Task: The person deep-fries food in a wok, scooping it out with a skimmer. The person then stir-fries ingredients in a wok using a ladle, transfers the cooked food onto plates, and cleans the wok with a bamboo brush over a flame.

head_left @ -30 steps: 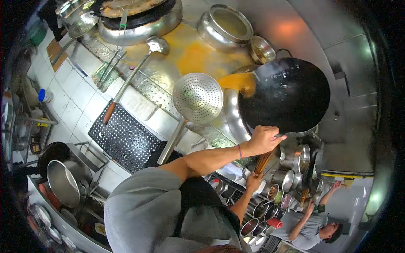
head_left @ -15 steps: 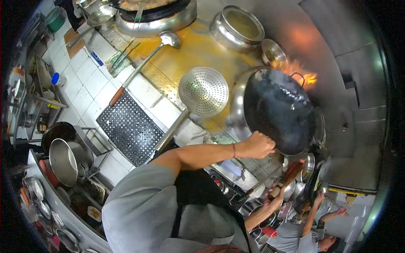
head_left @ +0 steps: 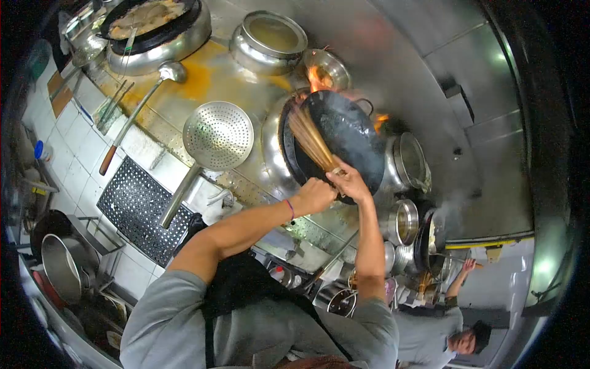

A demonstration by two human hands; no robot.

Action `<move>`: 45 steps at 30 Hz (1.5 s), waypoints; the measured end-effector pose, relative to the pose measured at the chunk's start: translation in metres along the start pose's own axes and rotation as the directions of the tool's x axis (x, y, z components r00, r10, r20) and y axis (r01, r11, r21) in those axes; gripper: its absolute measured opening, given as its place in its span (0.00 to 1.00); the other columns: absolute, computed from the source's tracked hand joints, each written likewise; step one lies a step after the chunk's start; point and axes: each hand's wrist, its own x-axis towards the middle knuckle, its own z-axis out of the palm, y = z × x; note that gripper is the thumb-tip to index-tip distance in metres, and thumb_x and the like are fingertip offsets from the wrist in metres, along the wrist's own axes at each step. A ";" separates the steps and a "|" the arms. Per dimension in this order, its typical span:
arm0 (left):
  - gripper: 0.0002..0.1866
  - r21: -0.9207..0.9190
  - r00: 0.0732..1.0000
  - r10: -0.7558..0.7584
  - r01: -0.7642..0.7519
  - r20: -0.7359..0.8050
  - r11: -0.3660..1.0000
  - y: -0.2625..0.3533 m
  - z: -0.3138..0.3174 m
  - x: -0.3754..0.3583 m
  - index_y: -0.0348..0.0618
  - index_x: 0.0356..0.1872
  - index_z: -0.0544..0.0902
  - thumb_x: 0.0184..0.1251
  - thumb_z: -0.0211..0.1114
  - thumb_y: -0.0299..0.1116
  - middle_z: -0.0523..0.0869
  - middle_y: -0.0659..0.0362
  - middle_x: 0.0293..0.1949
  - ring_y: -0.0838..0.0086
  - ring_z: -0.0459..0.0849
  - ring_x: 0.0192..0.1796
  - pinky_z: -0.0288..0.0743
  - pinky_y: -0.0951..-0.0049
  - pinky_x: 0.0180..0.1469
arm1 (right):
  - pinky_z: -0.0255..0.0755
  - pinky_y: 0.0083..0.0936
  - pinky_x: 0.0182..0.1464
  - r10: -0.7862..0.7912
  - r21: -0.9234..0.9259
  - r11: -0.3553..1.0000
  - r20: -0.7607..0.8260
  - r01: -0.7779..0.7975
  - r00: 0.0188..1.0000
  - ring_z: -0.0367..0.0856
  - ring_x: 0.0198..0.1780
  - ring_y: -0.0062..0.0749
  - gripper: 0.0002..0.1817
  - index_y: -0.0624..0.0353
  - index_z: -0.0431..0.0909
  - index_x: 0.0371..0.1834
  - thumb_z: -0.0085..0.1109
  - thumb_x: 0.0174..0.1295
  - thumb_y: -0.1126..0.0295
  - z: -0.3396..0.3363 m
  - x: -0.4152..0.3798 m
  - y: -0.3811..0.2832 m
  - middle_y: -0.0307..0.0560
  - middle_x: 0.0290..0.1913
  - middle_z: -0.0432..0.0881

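Note:
My left hand (head_left: 316,196) is closed at the near rim of a large black wok (head_left: 350,132), which sits tilted over a steel burner ring (head_left: 273,144). The wok's handle is hidden under the fingers. Just right of it, my right hand (head_left: 349,183) grips the bound end of a bamboo brush (head_left: 310,136). The brush's splayed bristles reach over the wok's left side. Flames (head_left: 318,80) rise behind the wok, and its dark inside looks shiny, with some smoke.
A perforated strainer (head_left: 218,135) and a ladle (head_left: 173,72) lie to the left. Behind stands a steel pot (head_left: 274,35); another wok (head_left: 147,21) holds food. Pots (head_left: 402,222) line the right side. A co-worker (head_left: 430,332) stands at the lower right.
My right hand has come up from the lower right with the brush, now over the wok. The view has shifted, and the wok tilts differently. My left hand stays closed at its rim.

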 end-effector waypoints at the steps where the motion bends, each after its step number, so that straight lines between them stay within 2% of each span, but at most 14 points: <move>1: 0.05 0.010 1.000 -0.010 0.010 -0.007 1.000 0.001 -0.003 0.001 0.43 0.23 0.83 0.50 0.61 0.31 0.85 0.49 0.24 0.57 0.87 0.29 0.78 0.59 0.31 | 0.68 0.20 0.21 0.046 0.061 0.997 0.144 -0.056 0.989 0.74 0.24 0.20 0.36 0.50 0.63 0.70 0.67 0.58 0.61 -0.008 0.013 -0.002 0.37 0.33 0.80; 5: 0.09 -0.022 0.996 0.051 -0.053 -0.079 0.998 0.005 -0.003 0.003 0.42 0.20 0.82 0.52 0.59 0.34 0.84 0.48 0.23 0.55 0.85 0.27 0.77 0.56 0.29 | 0.78 0.42 0.38 0.070 -0.648 0.619 -0.517 -0.443 0.853 0.84 0.39 0.52 0.30 0.46 0.65 0.65 0.59 0.60 0.55 -0.081 0.071 0.058 0.52 0.39 0.84; 8: 0.09 -0.004 0.997 0.026 -0.026 -0.077 1.000 0.007 -0.001 0.005 0.42 0.20 0.81 0.53 0.59 0.34 0.84 0.49 0.23 0.55 0.85 0.27 0.77 0.56 0.29 | 0.75 0.51 0.44 -0.065 -0.321 0.802 -0.885 -0.504 0.461 0.82 0.41 0.62 0.25 0.49 0.67 0.60 0.55 0.60 0.54 -0.038 0.092 0.062 0.56 0.43 0.83; 15: 0.05 -0.029 0.987 0.062 -0.067 -0.150 0.997 0.008 0.003 0.003 0.42 0.20 0.83 0.45 0.63 0.31 0.85 0.48 0.23 0.58 0.86 0.27 0.77 0.60 0.28 | 0.77 0.25 0.29 0.059 0.192 0.977 0.171 -0.092 0.984 0.77 0.32 0.23 0.32 0.46 0.65 0.68 0.64 0.59 0.66 -0.010 0.052 0.020 0.36 0.36 0.80; 18: 0.09 -0.014 0.997 0.057 -0.058 -0.059 0.998 0.008 0.003 0.003 0.41 0.19 0.81 0.52 0.61 0.34 0.83 0.48 0.20 0.56 0.84 0.24 0.76 0.58 0.27 | 0.78 0.35 0.28 0.337 -0.374 0.814 -0.321 -0.445 0.885 0.83 0.29 0.39 0.26 0.38 0.72 0.61 0.63 0.57 0.54 -0.065 0.066 0.042 0.44 0.37 0.84; 19: 0.07 -0.014 0.997 0.051 -0.052 -0.050 0.999 0.010 0.005 0.002 0.41 0.20 0.82 0.49 0.61 0.33 0.84 0.48 0.21 0.57 0.85 0.25 0.76 0.58 0.27 | 0.79 0.38 0.28 -0.199 -0.690 0.558 -0.651 -0.461 0.733 0.85 0.31 0.47 0.19 0.44 0.78 0.53 0.60 0.58 0.57 -0.068 0.071 0.075 0.50 0.36 0.85; 21: 0.06 -0.004 0.998 0.033 -0.033 -0.058 0.999 0.006 0.003 0.007 0.41 0.20 0.83 0.46 0.62 0.33 0.84 0.48 0.21 0.57 0.86 0.25 0.77 0.59 0.27 | 0.80 0.39 0.29 -0.216 -0.395 0.691 -0.912 -0.606 0.348 0.85 0.35 0.51 0.15 0.49 0.82 0.46 0.56 0.59 0.58 -0.054 0.092 0.076 0.54 0.38 0.85; 24: 0.06 -0.002 0.997 0.041 -0.041 -0.058 0.999 0.008 0.008 0.002 0.42 0.20 0.83 0.46 0.62 0.32 0.84 0.48 0.21 0.57 0.85 0.25 0.77 0.59 0.27 | 0.76 0.33 0.21 0.219 -0.246 0.883 -0.536 -0.399 0.815 0.83 0.34 0.37 0.19 0.51 0.78 0.50 0.61 0.58 0.56 -0.018 0.091 0.044 0.48 0.35 0.83; 26: 0.10 -0.016 0.996 0.072 -0.073 -0.052 0.997 0.001 0.007 0.005 0.42 0.19 0.83 0.52 0.62 0.36 0.84 0.49 0.20 0.57 0.85 0.25 0.77 0.59 0.27 | 0.72 0.27 0.18 -0.091 -0.114 0.990 -0.119 0.078 0.989 0.78 0.25 0.27 0.24 0.52 0.73 0.60 0.63 0.59 0.64 0.008 0.091 0.057 0.42 0.34 0.80; 30: 0.24 0.026 0.979 0.149 -0.147 -0.138 0.989 -0.003 -0.007 0.004 0.45 0.13 0.81 0.66 0.56 0.49 0.80 0.52 0.13 0.59 0.82 0.18 0.73 0.60 0.22 | 0.74 0.23 0.24 0.335 -0.171 0.930 0.029 -0.325 0.942 0.79 0.29 0.27 0.33 0.47 0.66 0.67 0.66 0.58 0.57 -0.046 0.048 0.011 0.41 0.34 0.81; 35: 0.22 0.039 0.978 0.093 -0.087 -0.189 0.995 -0.006 0.010 0.009 0.45 0.14 0.81 0.67 0.54 0.43 0.81 0.52 0.15 0.59 0.82 0.18 0.73 0.61 0.21 | 0.77 0.48 0.42 -0.043 -0.286 0.769 -0.916 -0.572 0.399 0.83 0.40 0.56 0.22 0.50 0.73 0.56 0.59 0.58 0.60 -0.044 0.075 0.052 0.58 0.40 0.84; 37: 0.21 0.065 0.981 0.081 -0.071 -0.173 0.995 -0.002 0.010 0.006 0.46 0.14 0.81 0.66 0.54 0.41 0.82 0.52 0.16 0.59 0.82 0.18 0.73 0.60 0.21 | 0.78 0.45 0.39 0.064 -0.505 0.776 -0.531 -0.377 0.845 0.84 0.39 0.55 0.23 0.51 0.72 0.56 0.59 0.58 0.58 -0.039 0.083 0.061 0.59 0.40 0.84; 41: 0.19 0.061 0.997 0.011 -0.006 -0.079 0.998 -0.001 0.004 0.010 0.45 0.18 0.84 0.65 0.55 0.42 0.84 0.53 0.19 0.59 0.85 0.22 0.75 0.59 0.25 | 0.70 0.23 0.17 -0.073 0.186 0.981 0.147 0.045 0.986 0.78 0.24 0.25 0.33 0.44 0.67 0.67 0.66 0.56 0.56 -0.002 0.064 0.041 0.41 0.39 0.82; 45: 0.16 0.061 0.998 0.043 -0.040 -0.044 0.997 0.003 0.003 0.004 0.46 0.20 0.84 0.64 0.55 0.40 0.85 0.53 0.21 0.60 0.85 0.23 0.75 0.60 0.25 | 0.74 0.36 0.25 0.386 -0.274 0.847 -0.275 -0.457 0.881 0.82 0.29 0.35 0.24 0.45 0.72 0.61 0.61 0.60 0.59 -0.064 0.064 0.038 0.47 0.36 0.84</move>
